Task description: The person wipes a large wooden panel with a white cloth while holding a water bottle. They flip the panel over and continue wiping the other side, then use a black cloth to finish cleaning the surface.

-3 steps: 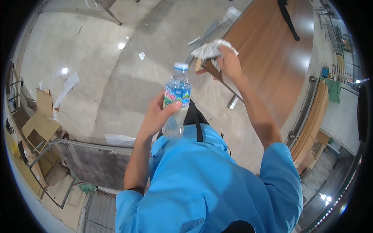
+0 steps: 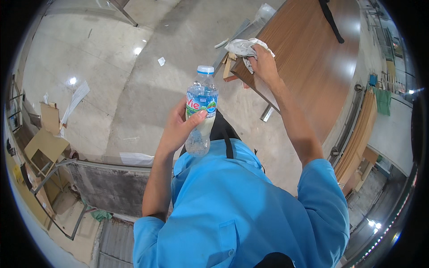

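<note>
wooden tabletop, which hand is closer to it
Right. The right hand presses a crumpled grey cloth onto the corner of the wooden tabletop. The left hand is off to its left, above the floor, holding a plastic water bottle.

The person wears a bright blue short-sleeved shirt (image 2: 241, 210) with a chest pocket. Both forearms are bare. A black strap (image 2: 229, 145) crosses the collar.

A blue, white and green label (image 2: 201, 103) wraps the clear bottle (image 2: 200, 114); flattened brown cardboard boxes (image 2: 44, 143) lie far left of it.
</note>
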### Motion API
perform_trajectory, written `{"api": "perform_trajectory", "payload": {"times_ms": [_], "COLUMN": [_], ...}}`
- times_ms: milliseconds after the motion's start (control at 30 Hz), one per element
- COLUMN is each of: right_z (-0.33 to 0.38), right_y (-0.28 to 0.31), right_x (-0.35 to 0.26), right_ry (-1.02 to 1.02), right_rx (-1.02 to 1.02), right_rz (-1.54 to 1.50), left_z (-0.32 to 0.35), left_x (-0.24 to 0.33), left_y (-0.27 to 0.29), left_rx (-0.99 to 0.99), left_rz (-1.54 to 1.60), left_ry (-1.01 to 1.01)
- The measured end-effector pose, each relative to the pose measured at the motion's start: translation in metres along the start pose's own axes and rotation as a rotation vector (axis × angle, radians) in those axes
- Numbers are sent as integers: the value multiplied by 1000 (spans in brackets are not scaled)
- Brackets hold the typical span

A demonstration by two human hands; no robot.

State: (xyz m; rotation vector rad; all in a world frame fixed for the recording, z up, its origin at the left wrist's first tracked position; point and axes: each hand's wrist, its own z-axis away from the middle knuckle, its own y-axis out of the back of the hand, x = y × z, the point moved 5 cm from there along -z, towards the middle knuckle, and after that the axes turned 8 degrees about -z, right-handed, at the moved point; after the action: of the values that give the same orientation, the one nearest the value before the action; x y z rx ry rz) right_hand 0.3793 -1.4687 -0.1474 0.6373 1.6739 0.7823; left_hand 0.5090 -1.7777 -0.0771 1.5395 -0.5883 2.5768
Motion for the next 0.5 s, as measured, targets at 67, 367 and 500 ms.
{"api": "perform_trajectory", "payload": {"times_ms": [67, 367, 500], "right_z": [-4, -4, -9], "right_y": [-6, -10, -13], "right_x": [4, -4, -7], "right_ry": [-57, -3, -174], "right_rx": [-125, -156, -272], "right_rz": [26, 180, 293], "left_z": [-1, 13, 16], "left_x": [2, 3, 3], "left_y": [5, 14, 16], "left_rx": [14, 78, 65], "left_rz": [-40, 32, 70], "left_ry": [-42, -105, -50]}}
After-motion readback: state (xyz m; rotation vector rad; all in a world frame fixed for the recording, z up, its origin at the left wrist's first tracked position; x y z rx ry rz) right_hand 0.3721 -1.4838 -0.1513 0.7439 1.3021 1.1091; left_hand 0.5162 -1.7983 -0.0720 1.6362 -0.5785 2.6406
